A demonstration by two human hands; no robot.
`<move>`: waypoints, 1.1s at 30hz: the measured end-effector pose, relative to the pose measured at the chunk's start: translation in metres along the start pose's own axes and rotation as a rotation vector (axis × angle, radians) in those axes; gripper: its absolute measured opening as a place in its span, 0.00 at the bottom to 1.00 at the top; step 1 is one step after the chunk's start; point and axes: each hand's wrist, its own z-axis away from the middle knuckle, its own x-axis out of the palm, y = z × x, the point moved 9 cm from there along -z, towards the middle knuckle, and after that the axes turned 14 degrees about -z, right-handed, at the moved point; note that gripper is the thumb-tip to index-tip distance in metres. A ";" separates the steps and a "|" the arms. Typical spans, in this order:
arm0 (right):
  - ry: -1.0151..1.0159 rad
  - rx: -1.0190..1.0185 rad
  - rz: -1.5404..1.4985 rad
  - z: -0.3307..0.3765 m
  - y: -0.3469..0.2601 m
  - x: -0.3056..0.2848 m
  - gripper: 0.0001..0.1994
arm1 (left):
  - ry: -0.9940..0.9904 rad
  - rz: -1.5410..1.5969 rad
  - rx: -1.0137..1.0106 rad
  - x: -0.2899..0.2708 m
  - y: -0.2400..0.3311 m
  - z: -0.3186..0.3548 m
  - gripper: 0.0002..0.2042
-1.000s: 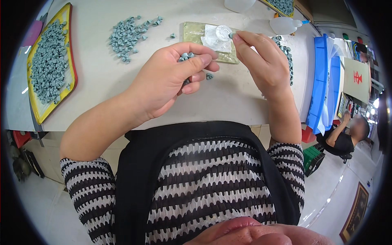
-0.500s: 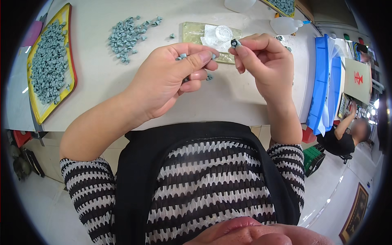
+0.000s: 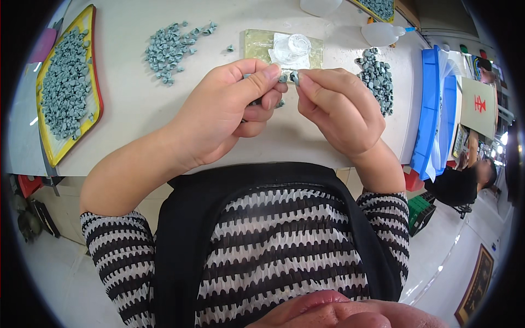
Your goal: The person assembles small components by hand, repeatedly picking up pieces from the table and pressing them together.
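Note:
Between thumb and forefinger, my left hand (image 3: 232, 104) pinches a small grey-green part (image 3: 283, 78); its other fingers are curled, with more such pieces partly hidden in the palm. My right hand (image 3: 344, 106) pinches a similar small part with a dark inside (image 3: 295, 77), close to the left fingertips. Whether the two pieces touch is too small to tell. Just beyond the hands lies a greenish slab (image 3: 258, 46) bearing a clear plastic sheet and a small round clear dish (image 3: 298, 45).
Loose grey-green parts lie in a heap (image 3: 169, 49) at the far left and another heap (image 3: 376, 82) at the right. A yellow tray (image 3: 98, 104) full of them stands left. A squeeze bottle (image 3: 380, 35) and blue crates (image 3: 429, 115) are at right; a person (image 3: 462, 177) sits beyond.
My right hand has come left and slightly down, bringing its small part close to my left fingertips. This uncovers the heap at the right. My left hand has barely shifted.

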 end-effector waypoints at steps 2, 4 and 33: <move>-0.002 -0.007 0.025 -0.001 -0.003 0.002 0.11 | -0.010 0.008 0.006 0.000 0.000 0.000 0.09; -0.004 -0.013 0.051 0.000 -0.003 0.005 0.11 | -0.021 0.016 0.011 0.000 0.000 0.000 0.09; -0.113 0.707 -0.079 0.013 0.066 -0.035 0.11 | 0.202 -0.686 0.138 -0.012 0.009 0.005 0.10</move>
